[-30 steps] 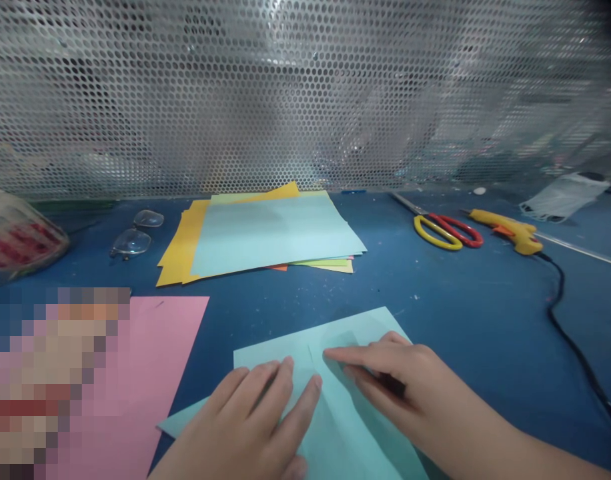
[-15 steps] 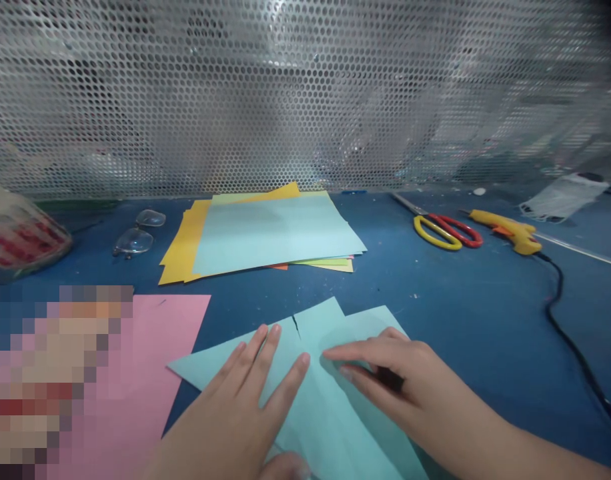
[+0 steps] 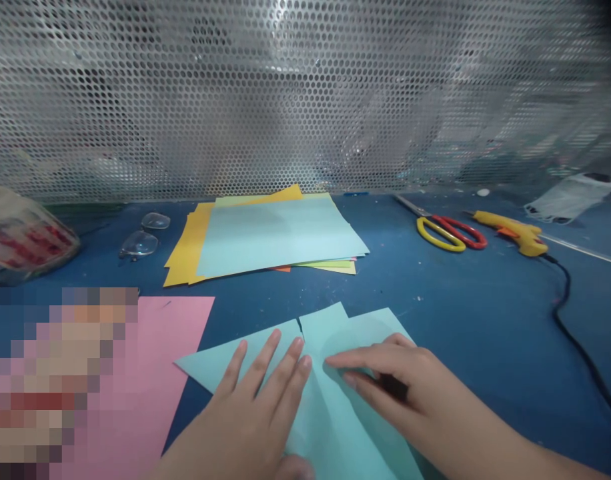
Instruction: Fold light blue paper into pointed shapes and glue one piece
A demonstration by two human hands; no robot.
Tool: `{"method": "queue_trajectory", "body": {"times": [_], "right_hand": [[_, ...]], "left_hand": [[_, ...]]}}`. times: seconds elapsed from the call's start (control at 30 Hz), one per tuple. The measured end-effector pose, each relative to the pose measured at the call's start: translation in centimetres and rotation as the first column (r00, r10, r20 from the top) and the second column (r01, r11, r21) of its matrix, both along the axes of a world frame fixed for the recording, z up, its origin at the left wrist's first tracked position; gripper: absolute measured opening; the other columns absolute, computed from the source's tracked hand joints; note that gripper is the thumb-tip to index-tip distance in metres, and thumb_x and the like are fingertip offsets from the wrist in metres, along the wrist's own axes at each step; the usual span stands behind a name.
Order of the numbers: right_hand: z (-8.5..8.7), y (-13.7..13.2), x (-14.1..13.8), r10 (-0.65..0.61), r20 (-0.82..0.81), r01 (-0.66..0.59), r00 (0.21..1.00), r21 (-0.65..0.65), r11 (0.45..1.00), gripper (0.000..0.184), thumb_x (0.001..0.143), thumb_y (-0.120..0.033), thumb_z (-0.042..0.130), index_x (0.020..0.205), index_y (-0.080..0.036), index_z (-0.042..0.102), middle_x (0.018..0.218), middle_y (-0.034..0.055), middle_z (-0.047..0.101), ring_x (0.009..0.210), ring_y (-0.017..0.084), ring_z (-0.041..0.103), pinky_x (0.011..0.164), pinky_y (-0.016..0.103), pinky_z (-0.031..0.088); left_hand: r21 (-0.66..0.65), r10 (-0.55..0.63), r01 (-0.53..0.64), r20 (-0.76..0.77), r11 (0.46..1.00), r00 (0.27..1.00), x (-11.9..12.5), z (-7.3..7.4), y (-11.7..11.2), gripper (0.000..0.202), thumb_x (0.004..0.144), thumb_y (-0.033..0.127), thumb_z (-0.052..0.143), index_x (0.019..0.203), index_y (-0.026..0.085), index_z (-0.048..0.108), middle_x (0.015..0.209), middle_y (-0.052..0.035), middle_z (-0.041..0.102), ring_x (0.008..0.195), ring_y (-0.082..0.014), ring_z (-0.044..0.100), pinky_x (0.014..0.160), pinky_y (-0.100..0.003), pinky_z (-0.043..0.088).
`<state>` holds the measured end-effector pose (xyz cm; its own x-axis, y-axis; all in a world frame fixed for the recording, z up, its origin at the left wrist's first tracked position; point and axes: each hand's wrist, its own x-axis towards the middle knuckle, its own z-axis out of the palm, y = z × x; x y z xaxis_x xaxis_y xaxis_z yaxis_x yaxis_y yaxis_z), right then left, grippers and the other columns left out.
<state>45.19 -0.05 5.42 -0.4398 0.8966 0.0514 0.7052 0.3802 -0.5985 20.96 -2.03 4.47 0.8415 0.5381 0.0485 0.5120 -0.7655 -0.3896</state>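
Observation:
A light blue sheet of paper (image 3: 330, 413), folded into angled layers, lies in front of me. A short dark slit shows near its upper edge, where two folded flaps meet. My left hand (image 3: 250, 393) rests flat on the left flap, fingers spread and holding nothing. On the right side of the paper is my right hand (image 3: 400, 383). Its index finger stretches out and touches the surface, the thumb sits apart below it, and the other fingers are curled. Nothing shows between that finger and thumb. Both hands hide parts of the paper.
Pink paper (image 3: 185, 327) lies left, partly under a blurred-out area. Behind is a stack of coloured paper (image 3: 280, 233). Glasses (image 3: 140, 243) and a jar (image 3: 30, 233) stand at left. Right are scissors (image 3: 440, 233), a corded yellow glue gun (image 3: 515, 233) and a face mask (image 3: 568, 198).
My left hand's fingers have spread wider, with the thumb-side fingers nearer the slit. My right hand stays in nearly the same place on the paper. The whole view has shifted slightly.

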Motion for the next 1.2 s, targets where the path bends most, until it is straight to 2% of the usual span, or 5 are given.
{"method": "queue_trajectory", "body": {"times": [0.27, 0.7, 0.97, 1.07, 1.2], "right_hand": [[-0.3, -0.2, 0.0, 0.007, 0.088, 0.000, 0.996, -0.074, 0.997, 0.032, 0.093, -0.023, 0.052, 0.112, -0.032, 0.076, 0.058, -0.0026, 0.061, 0.061, 0.018, 0.056, 0.065, 0.030, 0.045], [-0.2, -0.4, 0.3, -0.022, 0.029, 0.027, 0.999, -0.187, 0.982, 0.035, 0.093, -0.027, 0.048, 0.113, -0.036, 0.075, 0.067, -0.0024, 0.069, 0.069, 0.020, 0.059, 0.071, 0.033, 0.046], [0.0, 0.0, 0.1, -0.017, 0.003, 0.017, 1.000, -0.131, 0.991, 0.035, 0.095, -0.026, 0.047, 0.113, -0.035, 0.075, 0.064, -0.0029, 0.068, 0.064, 0.019, 0.059, 0.067, 0.032, 0.046], [-0.1, 0.1, 0.1, -0.017, -0.015, 0.015, 1.000, -0.124, 0.992, 0.037, 0.094, -0.024, 0.046, 0.113, -0.035, 0.075, 0.071, -0.0034, 0.073, 0.066, 0.019, 0.061, 0.069, 0.033, 0.047], [-0.3, -0.1, 0.3, -0.034, -0.027, 0.029, 0.999, -0.139, 0.990, 0.040, 0.091, -0.022, 0.045, 0.114, -0.036, 0.074, 0.082, -0.0039, 0.077, 0.073, 0.021, 0.063, 0.072, 0.035, 0.050]], "left_hand": [[-0.029, 0.015, -0.014, 0.010, 0.999, 1.000, 0.1, 0.0, 0.2, 0.068, 0.093, 0.042, 0.053, 0.148, 0.006, 0.039, 0.154, -0.0144, 0.036, 0.134, -0.0349, 0.048, 0.091, -0.046, 0.057], [-0.157, -0.027, 0.040, 0.081, 0.987, 0.996, 0.1, 0.7, 1.1, 0.077, 0.092, 0.058, 0.058, 0.147, 0.007, 0.042, 0.150, -0.0223, 0.041, 0.127, -0.0423, 0.054, 0.085, -0.050, 0.057], [-0.055, -0.048, 0.056, 0.144, 0.997, 0.988, 0.1, 0.4, 1.2, 0.062, 0.100, 0.056, 0.044, 0.141, 0.010, 0.052, 0.142, -0.0196, 0.053, 0.120, -0.0404, 0.060, 0.081, -0.047, 0.059], [-0.077, -0.057, 0.068, 0.143, 0.995, 0.988, 0.0, 0.4, 1.1, 0.061, 0.101, 0.057, 0.040, 0.142, 0.011, 0.051, 0.145, -0.0172, 0.051, 0.124, -0.0370, 0.058, 0.084, -0.045, 0.058], [-0.140, -0.048, 0.063, 0.109, 0.988, 0.993, -0.2, 0.6, 0.9, 0.058, 0.100, 0.053, 0.047, 0.144, 0.016, 0.049, 0.148, -0.0184, 0.047, 0.127, -0.0404, 0.055, 0.083, -0.052, 0.058]]}}
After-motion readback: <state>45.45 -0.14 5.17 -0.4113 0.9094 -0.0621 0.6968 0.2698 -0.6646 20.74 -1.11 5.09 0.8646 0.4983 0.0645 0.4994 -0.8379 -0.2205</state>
